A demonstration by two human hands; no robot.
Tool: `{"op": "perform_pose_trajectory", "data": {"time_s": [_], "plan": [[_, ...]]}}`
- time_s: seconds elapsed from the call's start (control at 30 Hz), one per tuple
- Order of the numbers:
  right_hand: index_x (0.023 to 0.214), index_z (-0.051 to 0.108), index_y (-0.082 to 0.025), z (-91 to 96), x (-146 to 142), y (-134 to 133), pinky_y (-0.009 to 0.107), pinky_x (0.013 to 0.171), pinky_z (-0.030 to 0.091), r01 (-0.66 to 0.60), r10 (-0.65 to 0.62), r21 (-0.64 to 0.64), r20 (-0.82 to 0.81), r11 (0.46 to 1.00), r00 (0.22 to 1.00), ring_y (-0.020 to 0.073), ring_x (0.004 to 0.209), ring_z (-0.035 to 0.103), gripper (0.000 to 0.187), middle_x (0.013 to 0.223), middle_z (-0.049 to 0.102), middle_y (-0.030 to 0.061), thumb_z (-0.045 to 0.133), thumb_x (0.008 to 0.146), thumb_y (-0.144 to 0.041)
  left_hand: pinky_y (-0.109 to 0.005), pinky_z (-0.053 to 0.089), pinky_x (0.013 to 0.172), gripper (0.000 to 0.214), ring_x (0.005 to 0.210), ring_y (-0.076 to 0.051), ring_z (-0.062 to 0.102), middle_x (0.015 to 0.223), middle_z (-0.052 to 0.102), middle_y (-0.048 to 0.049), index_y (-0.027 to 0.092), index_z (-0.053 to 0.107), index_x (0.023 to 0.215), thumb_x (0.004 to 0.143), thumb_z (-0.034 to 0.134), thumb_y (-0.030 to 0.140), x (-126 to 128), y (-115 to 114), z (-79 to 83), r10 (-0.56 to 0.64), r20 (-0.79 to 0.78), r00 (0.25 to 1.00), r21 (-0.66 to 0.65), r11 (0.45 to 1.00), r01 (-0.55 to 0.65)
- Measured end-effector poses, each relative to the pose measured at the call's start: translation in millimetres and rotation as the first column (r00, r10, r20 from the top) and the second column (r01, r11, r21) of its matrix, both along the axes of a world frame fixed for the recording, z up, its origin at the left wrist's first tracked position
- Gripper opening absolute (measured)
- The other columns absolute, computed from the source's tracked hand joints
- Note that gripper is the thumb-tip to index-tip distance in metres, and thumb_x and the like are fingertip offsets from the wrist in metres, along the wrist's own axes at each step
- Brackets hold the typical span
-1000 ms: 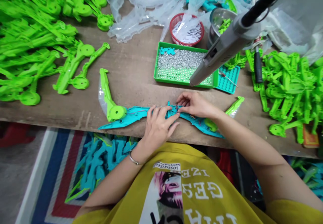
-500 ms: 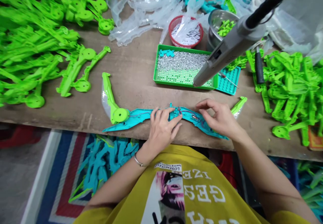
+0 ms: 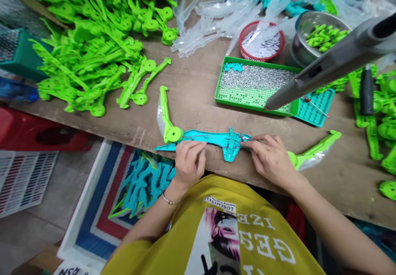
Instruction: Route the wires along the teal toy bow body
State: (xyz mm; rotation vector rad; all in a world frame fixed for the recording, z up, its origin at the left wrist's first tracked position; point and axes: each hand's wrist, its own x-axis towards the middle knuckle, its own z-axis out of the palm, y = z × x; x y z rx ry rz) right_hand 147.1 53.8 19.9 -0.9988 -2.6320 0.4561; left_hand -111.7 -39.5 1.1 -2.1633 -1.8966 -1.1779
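A blue plastic toy bow body (image 3: pixel 213 138) lies near the table's front edge, its hollow side up. Thin dark red wire (image 3: pixel 204 136) runs along inside it. Green arms with clear plastic edges sit at both ends, one on the left (image 3: pixel 167 120) and one on the right (image 3: pixel 318 149). My left hand (image 3: pixel 189 159) is closed, fingers curled at the body's lower edge; whatever they hold is hidden. With its fingertips pinched at the wire just right of the bow's centre, my right hand (image 3: pixel 270 155) covers the body's right half.
Behind the bow stands a green tray (image 3: pixel 256 97) of small screws, with a grey hanging tool (image 3: pixel 321 64) slanting over it. A red basket (image 3: pixel 243 39), a metal bowl (image 3: pixel 298 39) and a screwdriver (image 3: pixel 318 107) are nearby. Green parts (image 3: pixel 93 60) are heaped left.
My view has swung left. My left hand has come off the bow's centre to its left half and curled closed. My right hand has moved in toward the centre.
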Motion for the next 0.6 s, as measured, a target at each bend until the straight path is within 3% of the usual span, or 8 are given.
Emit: {"op": "perform_pose_trajectory", "data": {"time_s": [0.1,0.17,0.33,0.6], "plan": [[0.115,0.063,-0.021,0.1,-1,0,0.038,0.083,0.038,-0.001,0.001,0.003,-0.007,1.000,1.000,0.0239,0.102,0.062,0.028,0.097,0.077,0.0057,0.050,0.093,-0.008,-0.040,0.049,0.096,0.039,0.101,-0.020,0.066,0.106,0.073,-0.0084,0.022,0.061,0.128,0.090,0.058,0.010,0,-7,-6.4,-0.151,-0.093,0.984,-0.067,0.987,0.145],[0.115,0.063,-0.021,-0.4,-1,0,0.038,0.082,0.039,-0.002,0.003,0.005,-0.021,1.000,1.000,0.0236,0.101,0.062,0.029,0.096,0.077,0.0055,0.051,0.093,-0.008,-0.040,0.048,0.099,0.043,0.103,-0.020,0.066,0.107,0.073,-0.0089,0.021,0.060,0.133,0.092,0.054,0.009,3,-6,-9.6,-0.188,-0.123,0.974,-0.086,0.980,0.178],[0.114,0.064,-0.021,-1.1,-2,1,0.037,0.081,0.040,0.005,-0.004,0.017,-0.054,1.000,0.999,0.0231,0.098,0.063,0.032,0.094,0.077,0.0052,0.053,0.089,-0.005,-0.039,0.046,0.102,0.045,0.107,-0.020,0.064,0.109,0.073,-0.0100,0.016,0.056,0.137,0.094,0.049,0.006,10,10,-8.3,-0.223,-0.168,0.960,-0.114,0.972,0.205],[0.113,0.065,-0.021,0.2,-2,2,0.039,0.083,0.042,0.001,0.000,0.009,-0.055,1.000,0.998,0.0240,0.098,0.064,0.031,0.096,0.077,0.0062,0.054,0.089,-0.006,-0.047,0.043,0.102,0.034,0.109,-0.027,0.059,0.114,0.068,-0.0142,0.015,0.065,0.127,0.096,0.055,0.027,13,22,1.6,-0.212,-0.232,0.949,-0.278,0.950,0.145]]}}
